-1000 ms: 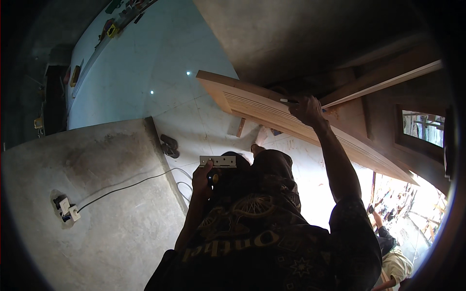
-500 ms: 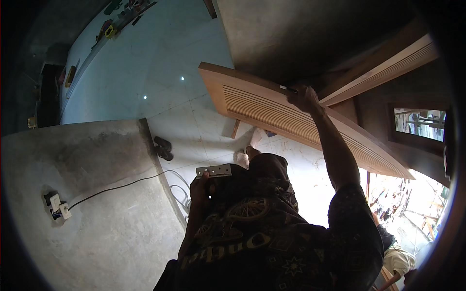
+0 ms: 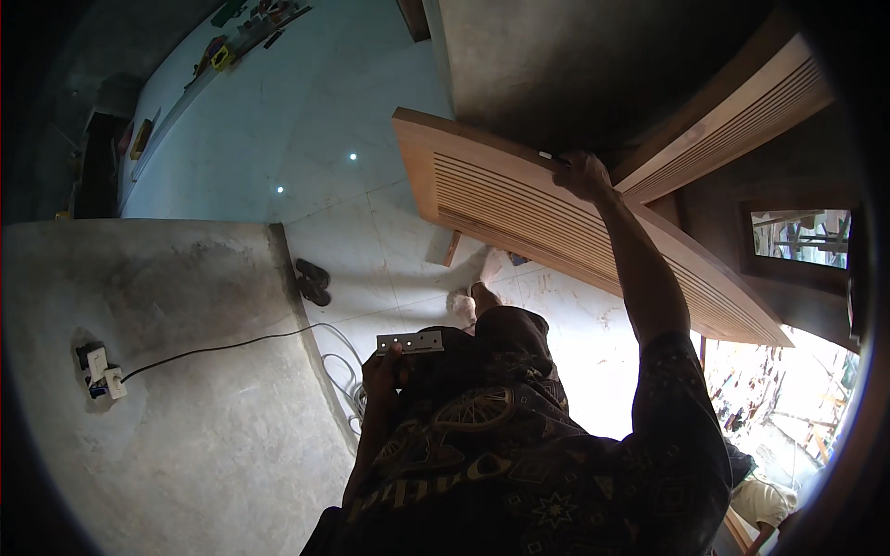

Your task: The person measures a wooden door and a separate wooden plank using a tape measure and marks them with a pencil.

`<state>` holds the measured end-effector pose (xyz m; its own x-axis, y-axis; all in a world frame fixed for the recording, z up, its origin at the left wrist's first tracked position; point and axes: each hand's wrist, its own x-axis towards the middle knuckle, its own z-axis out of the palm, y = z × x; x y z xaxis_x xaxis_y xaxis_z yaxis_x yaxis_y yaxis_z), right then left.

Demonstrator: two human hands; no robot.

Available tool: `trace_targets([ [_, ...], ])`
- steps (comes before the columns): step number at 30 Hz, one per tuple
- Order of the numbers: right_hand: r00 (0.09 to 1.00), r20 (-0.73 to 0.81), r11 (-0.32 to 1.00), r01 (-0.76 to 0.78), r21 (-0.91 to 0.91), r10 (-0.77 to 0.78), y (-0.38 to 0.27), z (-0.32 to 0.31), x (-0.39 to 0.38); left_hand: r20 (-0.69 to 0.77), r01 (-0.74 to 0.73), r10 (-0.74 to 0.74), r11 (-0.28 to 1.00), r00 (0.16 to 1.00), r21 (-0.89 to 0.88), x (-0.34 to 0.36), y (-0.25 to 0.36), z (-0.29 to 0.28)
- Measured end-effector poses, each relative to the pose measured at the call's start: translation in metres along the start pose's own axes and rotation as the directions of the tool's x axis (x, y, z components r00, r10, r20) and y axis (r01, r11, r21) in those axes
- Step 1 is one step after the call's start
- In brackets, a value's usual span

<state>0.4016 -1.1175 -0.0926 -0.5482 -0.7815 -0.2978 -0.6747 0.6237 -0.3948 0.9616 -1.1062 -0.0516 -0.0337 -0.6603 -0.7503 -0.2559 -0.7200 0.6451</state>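
Note:
My left hand is closed on a silver metal hinge plate with holes, held low near my body; a dark object beneath it is hard to make out. My right hand reaches up and is closed at the upper edge of a light wooden door with fine grooves, which stands tilted in view. A small thin white-and-dark item pokes out from those fingers, too small to name.
A grooved wooden panel stands at upper right. A concrete wall has a socket with plugs and a cable. Sandals lie on the tiled floor; assorted items are at upper left. A person is at lower right.
My left hand with the hinge sits lower in the picture. The door's top edge and my right hand appear higher, and the view has shifted slightly.

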Motion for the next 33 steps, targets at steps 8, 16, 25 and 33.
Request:
trace_targets([
  [8, 1.0, -0.008, 0.998, -0.002, -0.067, 0.001, -0.004, 0.0, -0.008, 0.084, -0.055, 0.048, 0.995, 0.995, 0.079, -0.001, 0.016, 0.01],
  [16, 0.894, -0.448, 0.99, 0.085, 0.112, -0.027, -0.018, 0.013, -0.023, 0.206, -0.176, 0.137, 0.967, 0.969, 0.184, -0.008, 0.034, 0.018],
  [25, 0.847, -0.088, 0.702, 0.489, 0.517, -0.524, -0.1, 0.097, -0.185, 0.512, -0.373, 0.174, 0.872, 0.841, 0.317, 0.013, 0.04, 0.047],
  [33, 0.917, 0.267, 0.688, 0.011, 0.726, -0.297, -0.111, 0.081, -0.269, 0.681, -0.317, 0.05, 0.908, 0.731, 0.274, 0.004, 0.053, 0.109],
])
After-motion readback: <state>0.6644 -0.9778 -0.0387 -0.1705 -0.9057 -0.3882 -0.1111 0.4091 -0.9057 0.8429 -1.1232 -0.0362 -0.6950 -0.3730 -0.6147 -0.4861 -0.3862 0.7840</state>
